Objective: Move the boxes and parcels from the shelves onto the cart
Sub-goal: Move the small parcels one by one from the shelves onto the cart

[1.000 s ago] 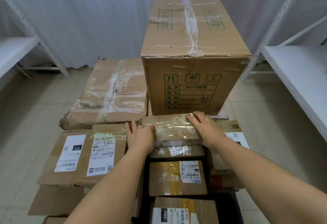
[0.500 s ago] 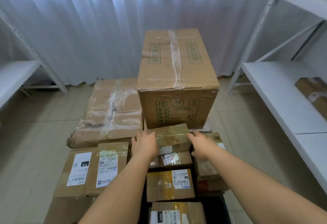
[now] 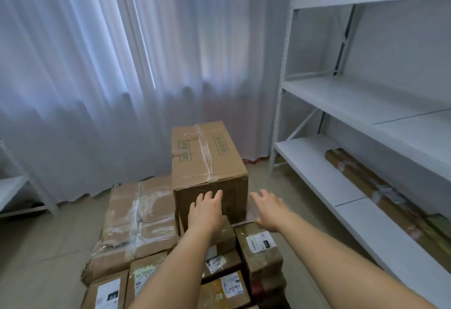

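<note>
Task well along, by look of load. Tall box (image 3: 210, 169) stands at far end of stack; flat taped box (image 3: 136, 220) just left of it, small labelled parcels (image 3: 258, 247) heaped near side; cart itself hidden beneath. Long parcel (image 3: 380, 196) still on lower shelf (image 3: 317, 177), right of tall box: left to move. Left hand (image 3: 206, 213), fingers straight, empty, over tall box's near face; contact unclear. Right hand (image 3: 268, 209), fingers spread, released, empty, just right of tall box.

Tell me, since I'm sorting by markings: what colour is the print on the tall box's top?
Green, on plain brown cardboard; tall box, head view.
</note>
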